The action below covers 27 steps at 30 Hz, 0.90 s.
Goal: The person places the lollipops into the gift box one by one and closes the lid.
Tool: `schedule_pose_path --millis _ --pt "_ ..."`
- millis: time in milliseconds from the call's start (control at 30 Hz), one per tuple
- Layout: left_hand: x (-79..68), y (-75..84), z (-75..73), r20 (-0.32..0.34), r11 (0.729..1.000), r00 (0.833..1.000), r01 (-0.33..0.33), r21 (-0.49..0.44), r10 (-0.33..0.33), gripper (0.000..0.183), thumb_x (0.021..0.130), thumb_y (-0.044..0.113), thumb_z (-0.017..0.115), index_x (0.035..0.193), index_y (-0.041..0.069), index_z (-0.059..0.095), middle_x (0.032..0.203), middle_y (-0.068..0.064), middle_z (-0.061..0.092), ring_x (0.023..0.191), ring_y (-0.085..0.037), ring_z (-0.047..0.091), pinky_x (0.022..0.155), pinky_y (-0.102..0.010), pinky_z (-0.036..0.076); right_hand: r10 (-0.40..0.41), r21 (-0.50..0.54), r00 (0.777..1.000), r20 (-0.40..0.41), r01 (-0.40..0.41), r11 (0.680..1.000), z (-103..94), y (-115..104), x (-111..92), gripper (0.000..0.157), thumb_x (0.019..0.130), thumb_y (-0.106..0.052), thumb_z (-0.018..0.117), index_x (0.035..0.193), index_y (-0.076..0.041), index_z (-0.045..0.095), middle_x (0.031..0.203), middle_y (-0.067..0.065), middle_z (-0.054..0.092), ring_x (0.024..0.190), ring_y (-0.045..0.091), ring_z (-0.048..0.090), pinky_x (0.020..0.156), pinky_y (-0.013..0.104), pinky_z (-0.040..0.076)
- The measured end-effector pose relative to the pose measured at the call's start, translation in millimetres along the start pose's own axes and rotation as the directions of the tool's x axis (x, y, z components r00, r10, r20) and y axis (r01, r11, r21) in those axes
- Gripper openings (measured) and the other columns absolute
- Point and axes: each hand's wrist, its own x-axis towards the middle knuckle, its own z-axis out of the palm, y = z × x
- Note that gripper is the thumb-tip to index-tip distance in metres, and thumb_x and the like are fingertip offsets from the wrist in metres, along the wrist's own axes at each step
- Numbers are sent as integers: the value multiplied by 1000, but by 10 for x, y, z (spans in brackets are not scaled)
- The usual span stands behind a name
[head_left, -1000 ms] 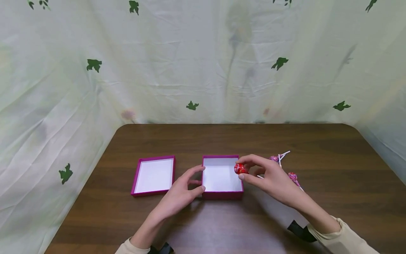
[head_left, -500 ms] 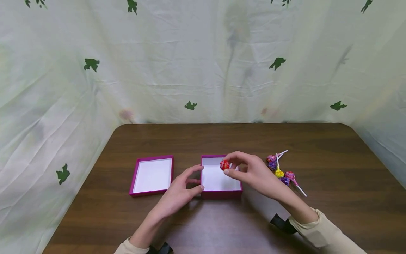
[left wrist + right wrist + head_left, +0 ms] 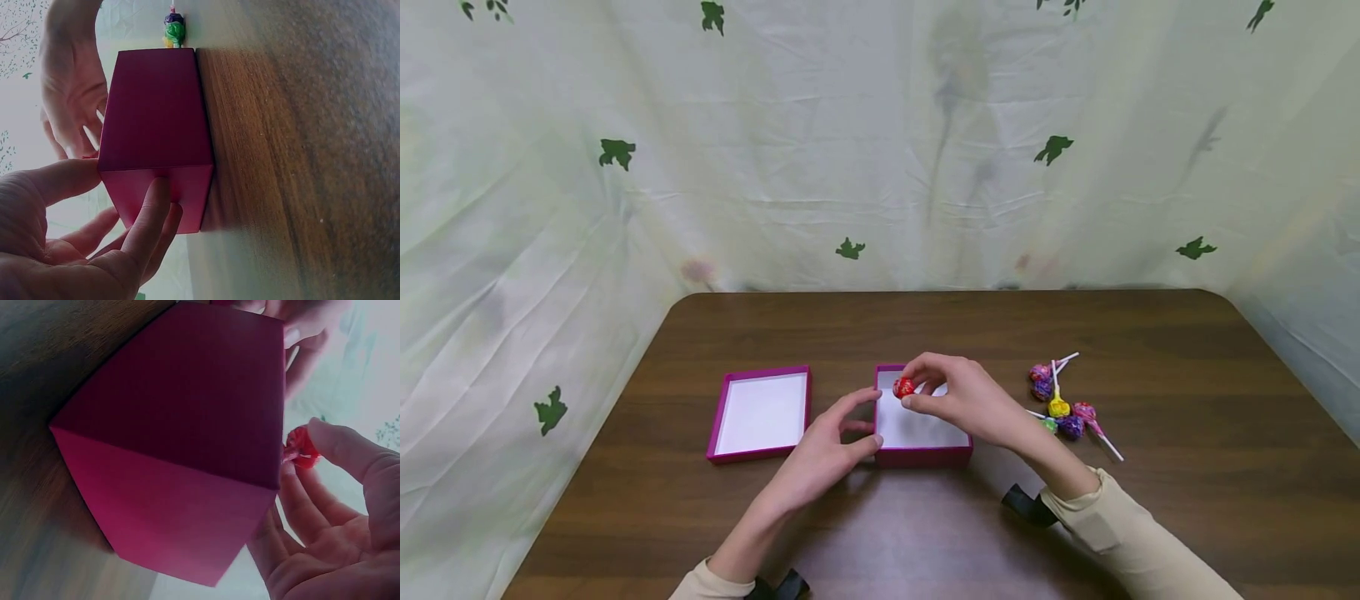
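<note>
A magenta box [image 3: 923,457] with a white inside stands open-topped in mid-table. Fingertips of my left hand [image 3: 826,454] touch its left wall, the thumb near the front corner and the other fingers spread farther back. Over the box's left part, my right hand [image 3: 973,400] pinches a red-wrapped lollipop [image 3: 903,387] by its head, between thumb and fingers. In the right wrist view, the red lollipop [image 3: 301,448] shows just beyond the box's rim. Its stick is mostly hidden by the right hand.
A matching shallow lid [image 3: 762,417], white inside, lies left of the box. Right of the box, several lollipops rest on the brown table [image 3: 1187,383], among them a yellow one [image 3: 1059,407] and a pink one [image 3: 1086,412]. A leaf-patterned curtain [image 3: 790,150] hangs behind.
My right hand has moved left with the red lollipop, from the box's right edge to above its left part. The lollipops on the right are now uncovered. My left hand stays at the box.
</note>
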Motion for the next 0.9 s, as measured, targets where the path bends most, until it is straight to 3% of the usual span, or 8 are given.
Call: schedule_pose_path --millis 433,700,900 --pt "0 -7 -2 2 1000 1000 -1 -16 1 55 90 17 71 141 23 52 146 -2 46 114 -25 59 83 -44 52 111 -95 993 -35 -114 989 170 40 182 23 81 -20 82 98 -19 67 86 -9 67 81 10 62 69 33 49" --pt "-7 3 -4 1 1000 1000 -16 -24 16 54 90 15 71 140 23 53 146 -2 46 114 -25 59 83 -42 51 117 -148 992 -52 -124 981 337 73 297 18 82 -15 79 97 -15 70 86 -6 70 82 9 64 72 31 48" --pt "-3 -6 -6 11 1000 1000 -12 -22 12 55 90 16 70 141 22 52 147 -3 45 115 -26 59 85 -44 52 123 -188 986 -114 -143 972 421 112 317 17 79 -16 81 94 -18 73 81 -8 70 80 8 64 70 31 47"
